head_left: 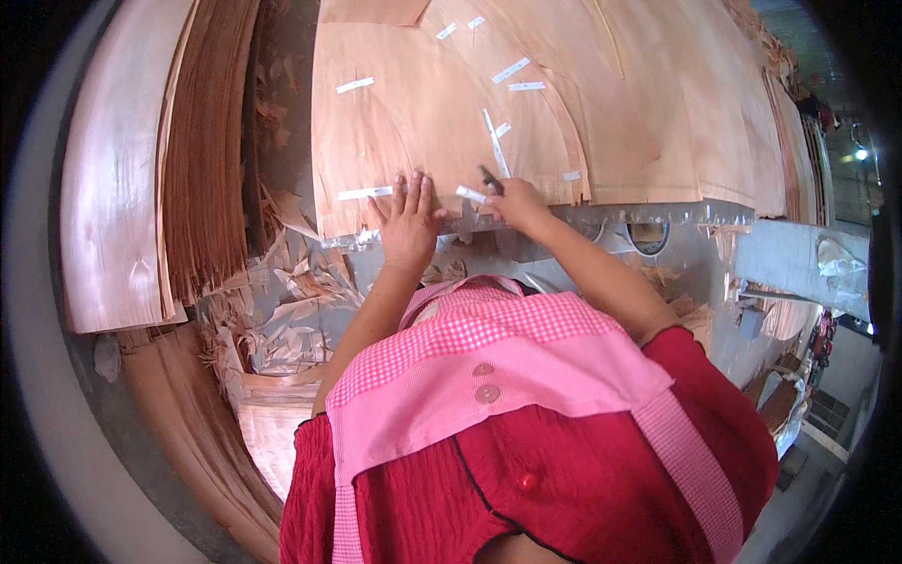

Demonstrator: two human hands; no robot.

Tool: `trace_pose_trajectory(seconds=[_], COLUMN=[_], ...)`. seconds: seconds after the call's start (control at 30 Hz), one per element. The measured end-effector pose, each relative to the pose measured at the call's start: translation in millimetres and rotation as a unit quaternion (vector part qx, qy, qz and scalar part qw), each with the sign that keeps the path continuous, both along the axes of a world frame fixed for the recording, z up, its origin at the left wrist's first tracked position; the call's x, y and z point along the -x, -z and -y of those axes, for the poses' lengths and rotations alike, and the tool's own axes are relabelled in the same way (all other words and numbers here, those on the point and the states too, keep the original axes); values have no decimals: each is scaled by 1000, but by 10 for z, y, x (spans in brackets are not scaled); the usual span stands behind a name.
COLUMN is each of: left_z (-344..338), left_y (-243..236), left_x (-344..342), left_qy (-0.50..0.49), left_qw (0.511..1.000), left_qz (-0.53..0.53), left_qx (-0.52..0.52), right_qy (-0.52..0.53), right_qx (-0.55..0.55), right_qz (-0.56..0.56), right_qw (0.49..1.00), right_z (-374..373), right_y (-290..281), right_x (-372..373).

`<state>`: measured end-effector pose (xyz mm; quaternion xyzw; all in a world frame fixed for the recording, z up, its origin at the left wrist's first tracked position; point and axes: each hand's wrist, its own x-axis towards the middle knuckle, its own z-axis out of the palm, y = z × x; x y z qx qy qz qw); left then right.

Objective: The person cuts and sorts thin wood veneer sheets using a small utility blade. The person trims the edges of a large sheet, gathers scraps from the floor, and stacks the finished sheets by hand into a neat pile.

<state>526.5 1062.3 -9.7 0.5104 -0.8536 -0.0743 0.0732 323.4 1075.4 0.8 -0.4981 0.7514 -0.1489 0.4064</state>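
Observation:
My left hand [410,218] lies flat, fingers spread, near the front edge of a thin tan wood veneer sheet [442,122]. Its fingertips reach beside a white tape strip [353,194] stuck on the wood. To the right, my right hand [517,206] is closed around a small dark tool [488,179], whose exact kind I cannot make out. A short piece of white tape [470,195] is at those fingers; whether it is held or stuck down is unclear. Several more white strips [512,70] dot the veneer, some along its splits and seams.
Tall stacks of veneer [209,141] stand at the left, with bent sheets [202,414] below them. Torn veneer scraps [310,282] pile up under the table's front edge. At the right, a grey metal beam [799,266] juts out near more stacked sheets [789,141].

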Motion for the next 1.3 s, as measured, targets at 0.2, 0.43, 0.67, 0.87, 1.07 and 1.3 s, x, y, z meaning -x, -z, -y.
trace_pose_trajectory(seconds=[0.2, 0.43, 0.67, 0.87, 1.07, 1.3], left_z=[861, 954, 1334, 2101, 3290, 4696], left_y=[-213, 80, -12, -175, -159, 28], left_x=[-234, -148, -276, -1517, -2787, -1936], left_qy=[8, 105, 243, 321, 374, 440], left_qw=[942, 992, 965, 910, 917, 893], left_qz=[-335, -65, -98, -238, -61, -52], left_qx=[-10, 21, -5, -110, -123, -72], right_qy=[44, 16, 10, 168, 319, 270], right_qx=[-9, -65, 26, 103, 69, 149], right_qz=[284, 226, -195, -370, -444, -573], right_qw=[958, 972, 980, 908, 835, 759], right_z=[1007, 1153, 1317, 1346, 1537, 1692], right_y=[-321, -126, -496, -316, -93, 125], right_x=[-475, -536, -338, -842, -992, -968])
